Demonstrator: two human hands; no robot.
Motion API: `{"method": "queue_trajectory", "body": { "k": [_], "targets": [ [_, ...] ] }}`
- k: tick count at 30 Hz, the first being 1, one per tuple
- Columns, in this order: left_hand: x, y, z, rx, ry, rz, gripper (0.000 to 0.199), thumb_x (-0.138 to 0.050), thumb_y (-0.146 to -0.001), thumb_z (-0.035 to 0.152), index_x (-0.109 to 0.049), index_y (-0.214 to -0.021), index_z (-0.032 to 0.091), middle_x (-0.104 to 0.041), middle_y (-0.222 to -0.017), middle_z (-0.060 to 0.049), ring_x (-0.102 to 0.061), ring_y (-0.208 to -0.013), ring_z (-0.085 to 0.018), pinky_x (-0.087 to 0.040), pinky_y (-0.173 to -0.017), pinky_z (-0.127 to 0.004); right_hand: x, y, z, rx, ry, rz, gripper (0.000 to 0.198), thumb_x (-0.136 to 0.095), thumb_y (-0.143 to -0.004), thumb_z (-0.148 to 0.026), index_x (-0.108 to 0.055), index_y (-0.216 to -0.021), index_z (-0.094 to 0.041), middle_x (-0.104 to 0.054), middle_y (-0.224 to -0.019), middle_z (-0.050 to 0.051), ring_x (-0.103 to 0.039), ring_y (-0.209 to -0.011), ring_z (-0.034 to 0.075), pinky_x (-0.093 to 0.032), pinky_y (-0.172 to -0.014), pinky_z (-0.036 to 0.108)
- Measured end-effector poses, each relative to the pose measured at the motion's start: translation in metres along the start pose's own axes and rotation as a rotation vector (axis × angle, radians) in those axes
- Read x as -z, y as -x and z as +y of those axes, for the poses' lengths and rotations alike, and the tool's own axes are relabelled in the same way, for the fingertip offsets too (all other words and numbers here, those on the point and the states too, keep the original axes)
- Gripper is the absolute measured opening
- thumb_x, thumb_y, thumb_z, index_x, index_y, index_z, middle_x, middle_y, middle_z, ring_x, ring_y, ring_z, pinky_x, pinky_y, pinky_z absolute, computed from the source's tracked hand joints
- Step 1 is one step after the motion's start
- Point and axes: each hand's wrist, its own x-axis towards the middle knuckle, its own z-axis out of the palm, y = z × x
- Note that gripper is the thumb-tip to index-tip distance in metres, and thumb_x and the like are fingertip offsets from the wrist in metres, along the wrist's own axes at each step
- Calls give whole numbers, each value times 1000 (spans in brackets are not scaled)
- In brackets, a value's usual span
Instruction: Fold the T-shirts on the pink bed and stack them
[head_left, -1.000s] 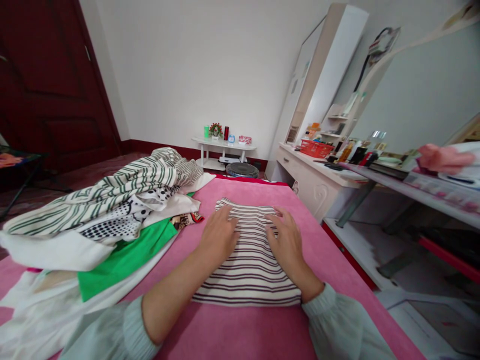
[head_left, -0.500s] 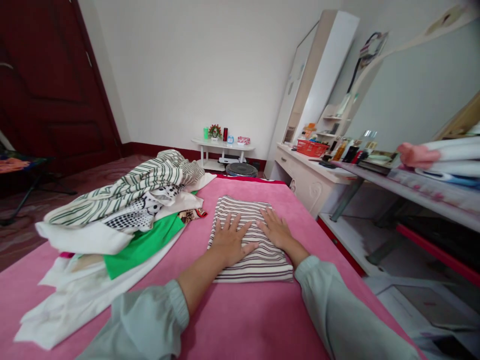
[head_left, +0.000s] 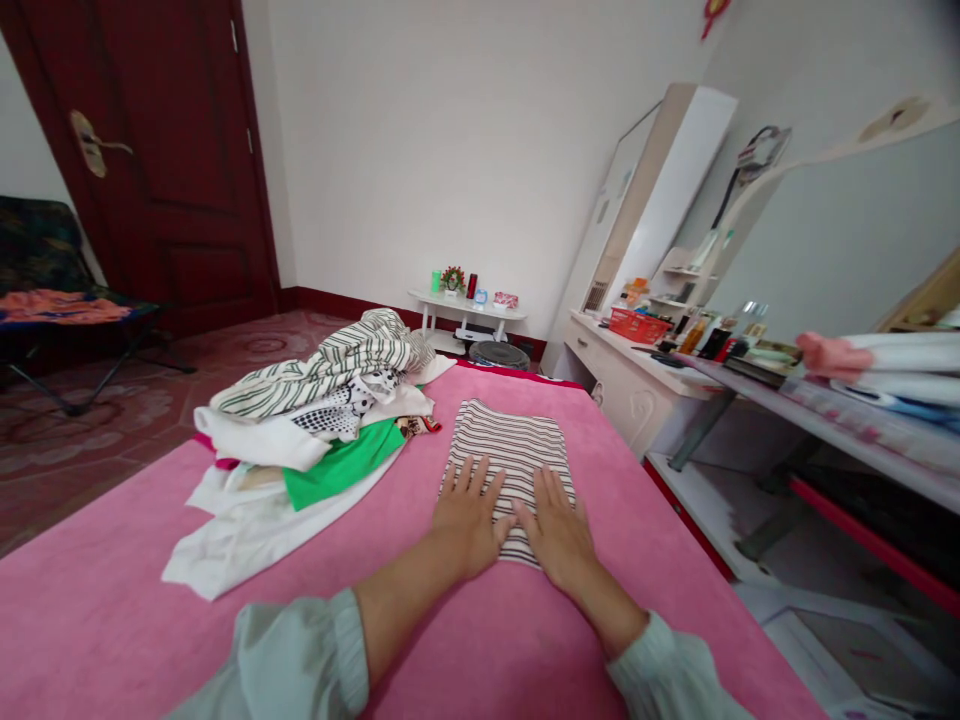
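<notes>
A folded striped garment (head_left: 510,440), white with dark lines, lies flat on a pink bed cover (head_left: 487,640). My left hand (head_left: 469,520) rests palm down on its near left part, fingers spread. Flat on the near right part lies my right hand (head_left: 556,525), its thumb close to the left thumb. Neither hand grips the cloth. To the left is a loose heap of clothes: a green-striped garment (head_left: 330,365) on top, a black-dotted white cloth (head_left: 330,418), a green cloth (head_left: 345,465) and a white garment (head_left: 255,530) beneath.
Along the right stand a white dresser (head_left: 611,375) with a red basket (head_left: 639,325) and a table (head_left: 825,415) with folded towels (head_left: 885,360). Beyond the bed is a low white table (head_left: 469,305). A folding chair (head_left: 75,310) stands left, near a dark red door (head_left: 172,170).
Both hands have slid nearer to me over the striped garment, the right one also inward towards the left. The whole view has shifted, showing more of the door and chair.
</notes>
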Motion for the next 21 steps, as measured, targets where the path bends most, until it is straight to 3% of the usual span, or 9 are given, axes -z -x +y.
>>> {"method": "queue_trajectory", "body": {
  "k": [2,5,7,9,11,13,15,17,21],
  "targets": [
    [2,3,-3,5,14,-4,67,-25,-91,61,-30,-148,24,-19,-157,-8,-12,-145,-31,-9,-117,-53,-6,18,21,29,40,-34,70,-24,-95,-53,-21,-150,-9,-13,-157,11,-11,-145,26,-17,-114,49],
    [6,7,-4,30,25,-13,68,-28,-92,59,-32,-147,21,-20,-157,-9,-12,-145,-31,-11,-117,-52,4,34,40,114,110,-41,67,-33,-94,-48,-27,-148,-9,-22,-155,13,-20,-143,26,-24,-113,45],
    [13,9,-4,47,31,-12,66,-34,-91,56,-36,-145,18,-25,-155,-11,-17,-144,-31,-15,-116,-51,19,38,39,167,196,-29,59,-38,-94,-41,-41,-141,-6,-38,-147,19,-35,-136,29,-25,-111,44],
    [24,10,-6,72,35,-10,55,-40,-92,47,-48,-138,17,-36,-150,-12,-30,-139,-30,-27,-112,-47,37,34,30,202,304,-45,45,-40,-93,-35,-62,-120,-6,-60,-123,22,-54,-118,31,-23,-110,47],
    [38,9,-10,113,20,-1,37,-43,-92,34,-63,-118,18,-53,-136,-12,-47,-126,-28,-41,-100,-42,54,19,16,206,389,-93,38,-45,-91,-33,-73,-93,-8,-70,-96,22,-62,-101,31,-22,-108,50],
    [51,7,-15,185,-17,34,28,-44,-90,27,-68,-101,17,-63,-117,-13,-56,-111,-27,-48,-87,-38,67,-6,-1,192,381,-154,35,-51,-87,-36,-73,-81,-10,-71,-87,20,-64,-94,31,-30,-102,48],
    [61,5,-21,285,-44,59,26,-49,-87,30,-65,-102,15,-66,-104,-14,-61,-100,-28,-48,-83,-39,72,-39,-20,185,252,-202,35,-52,-86,-40,-73,-84,-12,-71,-89,17,-65,-91,28,-40,-88,39],
    [68,4,-25,376,-37,32,35,-54,-84,37,-62,-108,12,-68,-97,-14,-64,-93,-28,-46,-87,-42,68,-72,-41,198,81,-179,36,-50,-87,-42,-72,-96,-15,-71,-97,13,-65,-91,23,-43,-78,30],
    [72,2,-27,451,34,-118,40,-56,-81,47,-68,-100,14,-70,-98,-16,-65,-98,-30,-46,-89,-41,44,-122,-84,178,35,-116,47,-40,-92,-45,-66,-113,-12,-67,-111,15,-63,-100,22,-44,-79,28]
  ]
}}
